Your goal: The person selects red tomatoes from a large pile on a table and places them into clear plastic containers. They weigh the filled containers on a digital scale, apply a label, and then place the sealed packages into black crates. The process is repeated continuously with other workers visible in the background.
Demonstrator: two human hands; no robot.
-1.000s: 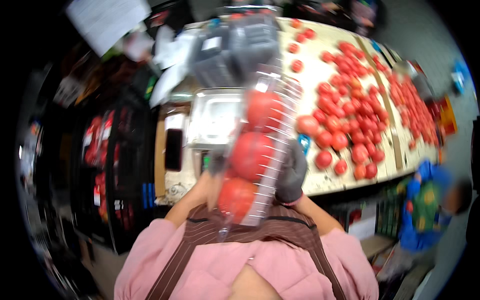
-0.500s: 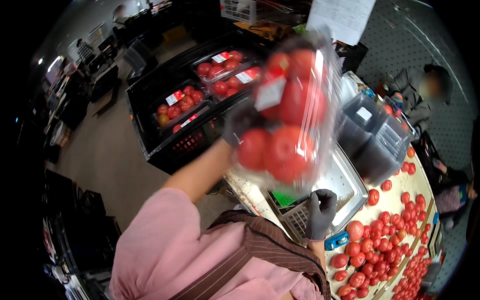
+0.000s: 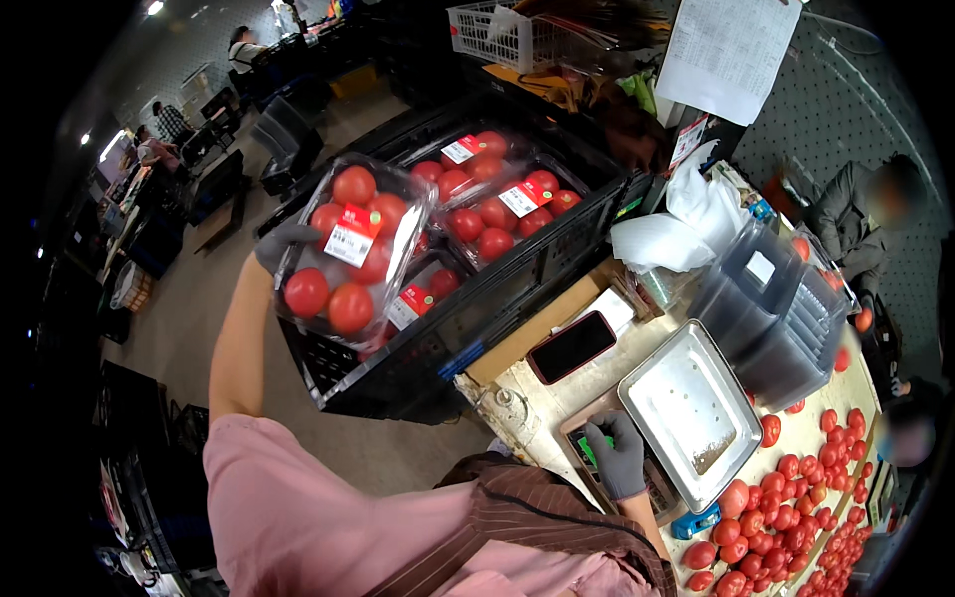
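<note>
My left hand (image 3: 284, 242), in a grey glove, grips the left edge of a clear plastic pack of tomatoes (image 3: 350, 249). The pack is tilted, with a red and white label on its lid, above the near left part of a black crate (image 3: 527, 289). Other labelled tomato packs (image 3: 507, 211) sit inside that crate. My right hand (image 3: 619, 453), also gloved in grey, has its fingers curled in over a scale (image 3: 579, 438) with a green display; whatever its fingers may hold is hidden. Beside it lies a metal tray (image 3: 686, 408) with brown specks.
Loose tomatoes (image 3: 771, 517) cover the table's right side. Stacked clear containers (image 3: 761, 308) stand behind the tray. A phone (image 3: 572, 347), a blue tape dispenser (image 3: 695, 521) and white plastic wrap (image 3: 686, 224) lie around. A person (image 3: 851, 224) is across the table.
My left hand has carried the tomato pack left, away from in front of me, to over the crate. My right hand stays by the scale, its fingers still curled. The view has shifted.
</note>
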